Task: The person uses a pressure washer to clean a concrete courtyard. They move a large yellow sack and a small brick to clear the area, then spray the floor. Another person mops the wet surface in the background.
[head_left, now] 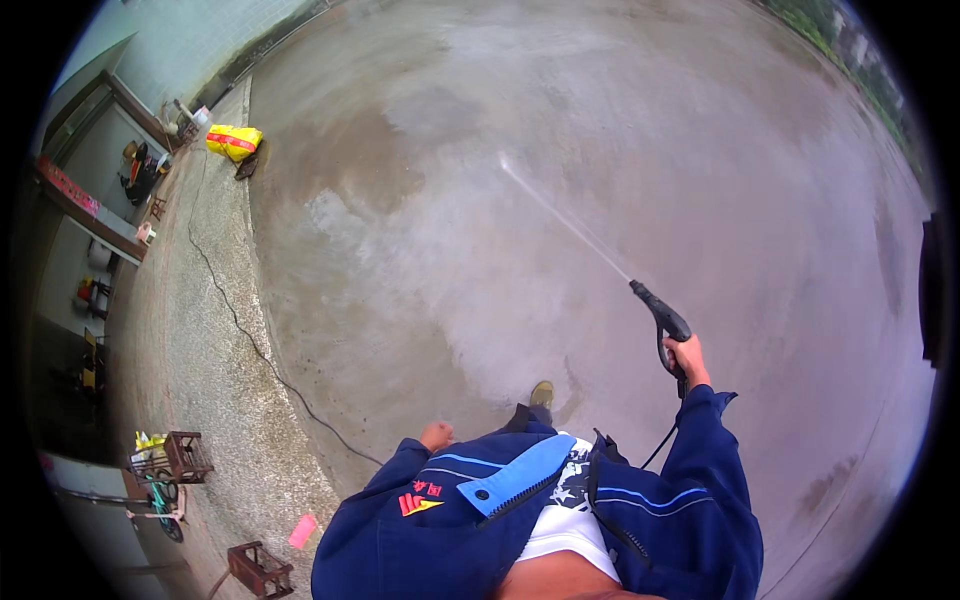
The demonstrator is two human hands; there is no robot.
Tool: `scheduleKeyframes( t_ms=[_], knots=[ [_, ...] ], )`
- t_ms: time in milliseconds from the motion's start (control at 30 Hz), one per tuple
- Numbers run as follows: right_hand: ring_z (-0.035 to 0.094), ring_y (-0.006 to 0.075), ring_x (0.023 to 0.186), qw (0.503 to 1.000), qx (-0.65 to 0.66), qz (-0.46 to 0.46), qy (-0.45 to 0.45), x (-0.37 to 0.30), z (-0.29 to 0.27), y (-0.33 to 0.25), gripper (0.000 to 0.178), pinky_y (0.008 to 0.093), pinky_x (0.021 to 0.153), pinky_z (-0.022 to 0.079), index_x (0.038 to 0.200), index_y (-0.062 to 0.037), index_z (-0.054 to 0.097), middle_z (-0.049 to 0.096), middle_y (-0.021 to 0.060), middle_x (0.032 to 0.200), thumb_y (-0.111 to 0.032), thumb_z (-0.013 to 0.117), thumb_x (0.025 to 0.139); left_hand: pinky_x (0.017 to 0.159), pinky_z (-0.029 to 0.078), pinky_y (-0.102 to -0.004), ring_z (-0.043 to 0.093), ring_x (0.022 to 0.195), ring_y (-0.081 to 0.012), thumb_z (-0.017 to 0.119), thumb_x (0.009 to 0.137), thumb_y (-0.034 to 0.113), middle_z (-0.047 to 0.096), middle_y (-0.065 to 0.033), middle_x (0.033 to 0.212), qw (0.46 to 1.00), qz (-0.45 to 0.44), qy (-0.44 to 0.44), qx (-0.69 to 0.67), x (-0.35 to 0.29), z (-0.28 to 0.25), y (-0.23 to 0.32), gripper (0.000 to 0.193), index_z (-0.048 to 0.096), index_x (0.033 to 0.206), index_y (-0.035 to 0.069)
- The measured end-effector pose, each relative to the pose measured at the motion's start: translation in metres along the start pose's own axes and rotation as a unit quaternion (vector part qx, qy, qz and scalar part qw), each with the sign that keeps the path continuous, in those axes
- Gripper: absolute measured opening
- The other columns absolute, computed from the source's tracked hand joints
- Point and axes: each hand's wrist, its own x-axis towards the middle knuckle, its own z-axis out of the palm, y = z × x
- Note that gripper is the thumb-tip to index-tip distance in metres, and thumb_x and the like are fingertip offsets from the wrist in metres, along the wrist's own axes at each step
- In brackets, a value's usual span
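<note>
In my right hand (689, 358) is a black pressure washer gun (660, 318), my fingers wrapped round its grip. A thin white water jet (565, 218) leaves its nozzle toward the far left and meets the wet concrete ground (480, 270). From the bottom of the grip a dark hose (660, 447) runs down behind my jacket. My left hand (437, 435) hangs beside my body at the end of a navy sleeve, its fingers curled in with nothing visible in them. One shoe (541, 394) shows on the ground ahead of me.
A dark cable (240, 325) snakes along the rough paved strip on the left. On it are a yellow bag (234, 142), wooden stools (187, 458) (260, 571), a small bicycle (165, 505) and a pink sheet (302, 531). Open doorways line the left; greenery (815, 30) edges the far right.
</note>
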Motion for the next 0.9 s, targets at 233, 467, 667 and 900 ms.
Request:
scheduleKeyframes(
  t_ms=[233, 467, 667, 900],
  knots=[
    [0.050, 0.0154, 0.039, 0.993, 0.102, -0.004, -0.056, 0.123, 0.004, -0.070, 0.012, 0.0319, 0.038, 0.041, 0.076, -0.0002, 0.061, 0.053, 0.0048, 0.052, -0.008, 0.068, 0.080, 0.057, 0.058, -0.0320, 0.070, 0.069, -0.0204, 0.060, 0.094, 0.025, 0.068, -0.0095, 0.087, 0.980, 0.009, 0.018, -0.197, 0.068, -0.049, 0.121, 0.027, 0.065, 0.104, 0.001],
    [0.047, 0.0159, 0.039, 0.994, 0.103, 0.015, -0.025, 0.272, -0.043, -0.118, 0.017, 0.0329, 0.037, 0.038, 0.069, -0.0035, 0.057, 0.050, 0.0043, 0.051, -0.011, 0.066, 0.081, 0.052, 0.057, -0.0325, 0.069, 0.062, -0.0210, 0.059, 0.091, 0.024, 0.068, -0.0102, 0.081, 0.976, -0.018, 0.065, -0.207, 0.105, -0.058, 0.174, 0.027, 0.067, 0.097, -0.002],
    [0.048, 0.0146, 0.041, 0.988, 0.103, -0.003, -0.112, 0.433, -0.040, -0.202, 0.015, 0.0324, 0.039, 0.040, 0.071, -0.0057, 0.056, 0.050, 0.0034, 0.053, -0.012, 0.064, 0.083, 0.055, 0.056, -0.0333, 0.068, 0.064, -0.0210, 0.063, 0.092, 0.026, 0.069, -0.0114, 0.086, 0.965, -0.081, 0.126, -0.214, 0.143, -0.046, 0.232, 0.027, 0.066, 0.103, 0.001],
    [0.045, 0.0150, 0.040, 0.979, 0.133, 0.045, -0.150, 0.616, -0.092, -0.246, 0.019, 0.0326, 0.040, 0.041, 0.074, -0.0089, 0.050, 0.047, 0.0019, 0.054, -0.017, 0.063, 0.084, 0.057, 0.060, -0.0343, 0.070, 0.066, -0.0223, 0.065, 0.091, 0.024, 0.070, -0.0134, 0.086, 0.958, -0.124, 0.128, -0.223, 0.193, -0.012, 0.373, 0.031, 0.066, 0.105, -0.003]
  ],
)
